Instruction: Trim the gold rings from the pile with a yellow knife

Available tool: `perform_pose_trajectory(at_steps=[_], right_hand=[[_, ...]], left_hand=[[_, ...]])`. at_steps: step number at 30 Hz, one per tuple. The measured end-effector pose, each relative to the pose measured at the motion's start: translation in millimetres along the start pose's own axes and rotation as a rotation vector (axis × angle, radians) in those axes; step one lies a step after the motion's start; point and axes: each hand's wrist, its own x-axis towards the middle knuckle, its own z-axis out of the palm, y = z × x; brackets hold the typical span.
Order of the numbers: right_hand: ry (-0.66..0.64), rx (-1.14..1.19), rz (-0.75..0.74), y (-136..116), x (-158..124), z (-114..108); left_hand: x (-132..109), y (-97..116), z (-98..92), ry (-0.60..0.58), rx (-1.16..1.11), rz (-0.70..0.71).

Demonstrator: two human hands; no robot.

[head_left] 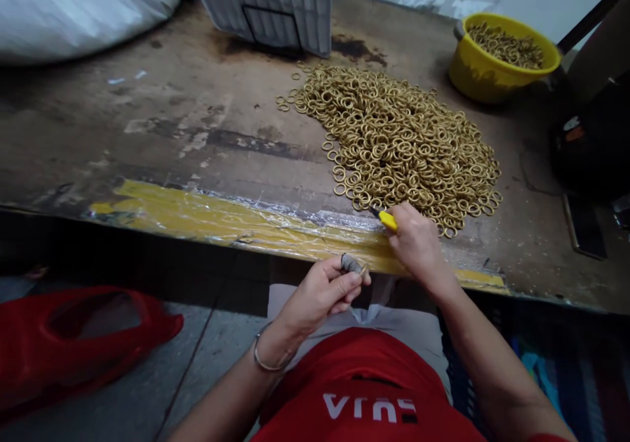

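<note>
My left hand (327, 291) is just off the table's front edge, thumb and index finger pinched on a small brass-coloured ring (365, 270), partly hidden by the fingertips. Grey wrapping (349, 264) covers the index finger. In my right hand (418, 242) is a yellow-handled utility knife (388, 220), its dark tip pointing left at the near side of the ring pile (394, 140). How far the blade is out is too small to tell. The pile is a broad heap of brass-coloured rings, with a few loose ones at its left edge.
A yellow tub (485, 77) of rings stands at the back right. A grey ribbed plastic container (275, 8) is at the back, a white sack (79, 15) at far left. Yellow tape (197, 215) lines the table edge. A phone (585, 225) lies right; a red plastic chair (88, 343) is lower left.
</note>
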Motion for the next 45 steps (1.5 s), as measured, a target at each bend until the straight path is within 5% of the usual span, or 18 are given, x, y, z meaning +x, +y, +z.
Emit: perform_pose_trajectory(at_steps=[11,14,18,25,28,33,37,45], right_hand=[[-0.050,0.011,-0.022,-36.3,54.6,18.3],[-0.030,0.320,-0.028,-29.4,50.2,13.2],[-0.164,1.030,0.076,-20.8,29.9,7.7],[-0.350,1.549,0.296,-29.0,-12.6,7.7],[-0.306,1.382,0.163,-28.3,-25.0,2.6],[0.004,0.555,-0.131,-21.0,-42.5,-5.0],[-0.016,0.195,-0.144,-20.3,-49.8,-3.7],[-0.109,-0.017,-0.115,-22.4,-31.9,4.9]], left_hand=[[23.9,10.1,-22.8,0.065,-0.318,0.067],[29.4,14.2,-18.1,0.182,-0.271,0.055],[36.2,16.9,-4.7,0.271,-0.205,0.128],[31.6,13.1,7.2,0.109,-0.213,0.145],[24.7,12.5,9.7,0.095,-0.216,0.127],[15.8,12.2,13.9,0.166,-0.139,0.139],[15.9,9.7,14.3,0.184,-0.015,0.159],[12.0,11.0,5.0,0.186,0.166,0.233]])
